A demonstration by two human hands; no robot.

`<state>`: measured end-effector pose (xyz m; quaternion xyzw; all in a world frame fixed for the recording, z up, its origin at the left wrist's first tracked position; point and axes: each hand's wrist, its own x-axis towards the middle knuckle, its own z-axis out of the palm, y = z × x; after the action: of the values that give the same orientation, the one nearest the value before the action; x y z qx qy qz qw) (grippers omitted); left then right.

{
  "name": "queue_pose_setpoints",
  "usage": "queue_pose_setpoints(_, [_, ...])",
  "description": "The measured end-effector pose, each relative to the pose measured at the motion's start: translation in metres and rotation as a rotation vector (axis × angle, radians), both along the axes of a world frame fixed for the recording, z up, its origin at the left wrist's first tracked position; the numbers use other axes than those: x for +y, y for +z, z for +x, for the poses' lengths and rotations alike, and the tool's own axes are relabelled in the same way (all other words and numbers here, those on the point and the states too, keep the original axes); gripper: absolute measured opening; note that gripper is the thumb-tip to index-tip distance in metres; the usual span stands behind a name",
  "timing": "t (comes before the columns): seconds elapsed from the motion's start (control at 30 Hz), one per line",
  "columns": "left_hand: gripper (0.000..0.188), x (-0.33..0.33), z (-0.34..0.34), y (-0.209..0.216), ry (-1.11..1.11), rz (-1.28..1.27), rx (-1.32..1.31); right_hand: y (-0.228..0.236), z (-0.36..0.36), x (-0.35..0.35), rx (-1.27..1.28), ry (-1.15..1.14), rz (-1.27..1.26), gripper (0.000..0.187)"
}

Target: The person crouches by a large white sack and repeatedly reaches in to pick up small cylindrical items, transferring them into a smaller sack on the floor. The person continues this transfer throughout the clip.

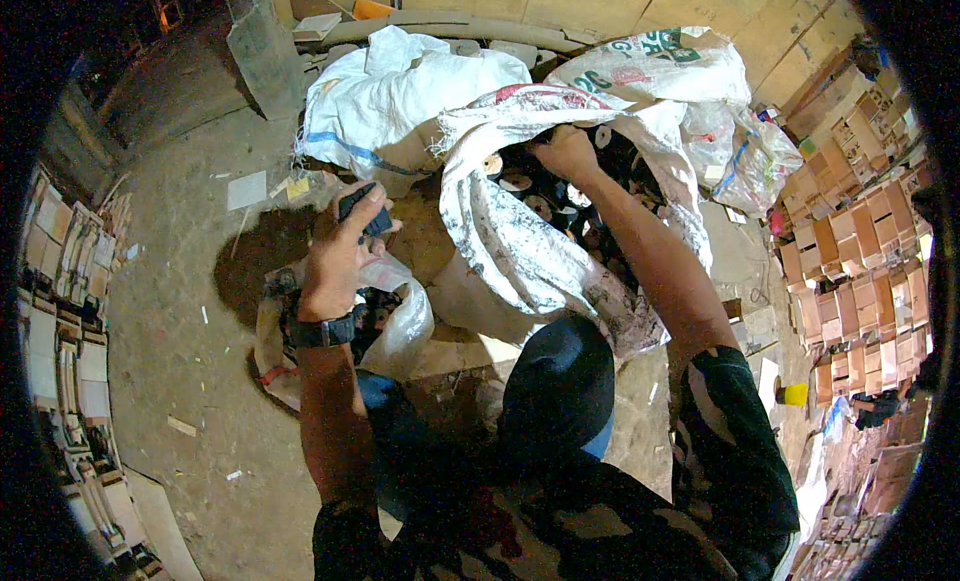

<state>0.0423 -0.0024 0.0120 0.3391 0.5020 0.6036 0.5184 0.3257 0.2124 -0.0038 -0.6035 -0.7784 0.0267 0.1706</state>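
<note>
Large open white woven-plastic sack [515, 256]: centre, rim spread wide, likely for easy reach; contains loose black pieces [590, 226] and round pale discs [493, 164].
Left hand [340, 243]: partly closed, fingers bent around small black blocky piece [372, 219], probably for secure hold; piece raised left of large sack.
Right hand [570, 156]: curled, inside large sack's far part; fingertips hidden, can't tell if gripping.
Small pale woven sack [408, 306]: near left, dark contents, presumably kept within reach.
</note>
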Motion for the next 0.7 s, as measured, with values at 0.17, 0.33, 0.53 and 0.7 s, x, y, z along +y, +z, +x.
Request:
queue_pose_setpoints(0.17, [0.042,-0.008,-0.008,0.019,0.029,0.018,0.245,0.016,0.026,-0.02,-0.033,0.206,0.142,0.046])
queue_pose_setpoints(0.33, [0.046,-0.023,-0.041,-0.003,0.057,0.163,1.004,0.067,0.042,-0.091,-0.078,0.306,0.053,0.028])
queue_pose_setpoints(0.53, [0.069,-0.051,-0.114,-0.095,-0.09,-0.145,1.243,0.085,-0.069,-0.149,0.259,0.748,-0.101,0.027])
queue_pose_setpoints(0.7, [0.078,-0.077,-0.139,-0.088,0.027,-0.113,1.376,0.077,-0.11,-0.172,0.356,0.824,-0.047,0.033])
